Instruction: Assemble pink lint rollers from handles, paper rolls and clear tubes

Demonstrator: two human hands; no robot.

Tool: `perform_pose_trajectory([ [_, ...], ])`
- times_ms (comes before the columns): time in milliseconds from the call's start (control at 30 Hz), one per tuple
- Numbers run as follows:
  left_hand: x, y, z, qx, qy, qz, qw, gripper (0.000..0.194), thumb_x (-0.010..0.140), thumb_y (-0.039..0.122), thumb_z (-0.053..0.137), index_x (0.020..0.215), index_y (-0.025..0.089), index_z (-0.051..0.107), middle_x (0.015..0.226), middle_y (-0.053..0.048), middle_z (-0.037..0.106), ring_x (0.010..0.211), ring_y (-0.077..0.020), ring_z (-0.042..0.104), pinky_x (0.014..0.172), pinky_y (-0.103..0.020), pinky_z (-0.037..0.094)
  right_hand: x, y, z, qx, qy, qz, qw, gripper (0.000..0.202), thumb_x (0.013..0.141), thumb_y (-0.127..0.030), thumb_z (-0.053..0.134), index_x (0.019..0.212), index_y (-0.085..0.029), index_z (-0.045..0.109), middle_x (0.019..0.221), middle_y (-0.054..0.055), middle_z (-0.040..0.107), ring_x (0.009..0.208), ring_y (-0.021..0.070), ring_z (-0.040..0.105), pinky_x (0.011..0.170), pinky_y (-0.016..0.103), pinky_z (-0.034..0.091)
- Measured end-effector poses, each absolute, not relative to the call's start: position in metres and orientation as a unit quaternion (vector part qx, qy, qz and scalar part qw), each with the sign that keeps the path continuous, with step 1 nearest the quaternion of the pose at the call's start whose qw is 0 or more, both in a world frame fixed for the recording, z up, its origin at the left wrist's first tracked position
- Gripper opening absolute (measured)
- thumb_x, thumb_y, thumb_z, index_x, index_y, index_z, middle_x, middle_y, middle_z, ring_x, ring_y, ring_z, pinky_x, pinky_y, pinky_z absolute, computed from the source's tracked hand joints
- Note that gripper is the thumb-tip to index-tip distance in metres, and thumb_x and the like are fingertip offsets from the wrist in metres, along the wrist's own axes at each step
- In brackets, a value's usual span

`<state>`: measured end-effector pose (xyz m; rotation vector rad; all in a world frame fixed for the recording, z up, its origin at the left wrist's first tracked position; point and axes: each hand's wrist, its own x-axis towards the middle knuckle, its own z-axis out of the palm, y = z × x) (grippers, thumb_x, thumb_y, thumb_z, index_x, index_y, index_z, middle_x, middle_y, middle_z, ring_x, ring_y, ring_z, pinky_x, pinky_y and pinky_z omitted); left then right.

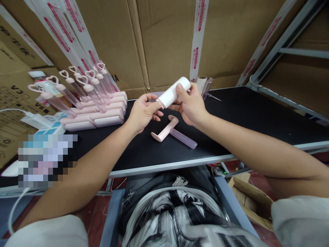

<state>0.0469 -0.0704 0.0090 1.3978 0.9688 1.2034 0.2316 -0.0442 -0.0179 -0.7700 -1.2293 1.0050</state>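
The right hand (pixel 194 105) grips a white roll (pixel 172 93), the left hand (pixel 143 111) holding its lower end, above a black table (pixel 239 116). Beneath lie a pink bracket (pixel 166 130) and a see-through tube (pixel 183 138); heart-topped rollers (pixel 106 114) stand clustered at left.

Blk tabletop (pixel 257 120) w/ pink bracket (pixel 165 131) & lilac tube (pixel 183 139) ctr., pink holders (pixel 110 113) on L.

"V3" w/ empty sq. & "V6" w/ black sq. on carton (pixel 14 106) past table's (pixel 257 120) L end; "IA" on cardboard (pixel 113 41) behind back edge; red tape (pixel 196 51) print illegible
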Motion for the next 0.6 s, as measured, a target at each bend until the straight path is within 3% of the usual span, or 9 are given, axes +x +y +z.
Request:
perform_pose_trajectory([
  [333,0.0474,-0.0714,0.0102,0.586,0.418,0.498,0.484,0.044,0.064,0.033,0.080,0.097,0.020,0.055,0.068,0.006,0.069,0.042,-0.0074,0.055,0.038,-0.018,0.040,0.2299,-0.0454,-0.0205,-0.338,-0.525,0.473,0.622,0.068,0.084,-0.082,0.072,0.121,-0.034,0.041,0.108,0.001,0.064,0.093,0.0218,0.074,0.074,0.039,0.071],
  [467,0.0464,-0.0710,0.0108,0.589,0.424,0.491,0.482,0.034,0.066,0.031,0.077,0.092,0.019,0.059,0.068,0.004,0.070,0.041,-0.0072,0.054,0.037,-0.019,0.040,0.2304,-0.0436,-0.0212,-0.341,-0.525,0.487,0.609,0.068,0.083,-0.081,0.074,0.116,-0.033,0.040,0.103,0.001,0.063,0.089,0.0220,0.073,0.074,0.043,0.072],
  [600,0.0472,-0.0722,0.0138,0.587,0.428,0.492,0.480,0.037,0.066,0.030,0.078,0.097,0.017,0.062,0.070,0.003,0.071,0.042,-0.0085,0.056,0.035,-0.020,0.041,0.2302,-0.0406,-0.0207,-0.343,-0.506,0.494,0.618,0.066,0.084,-0.081,0.072,0.113,-0.032,0.038,0.104,0.002,0.065,0.092,0.0230,0.075,0.075,0.043,0.073],
])
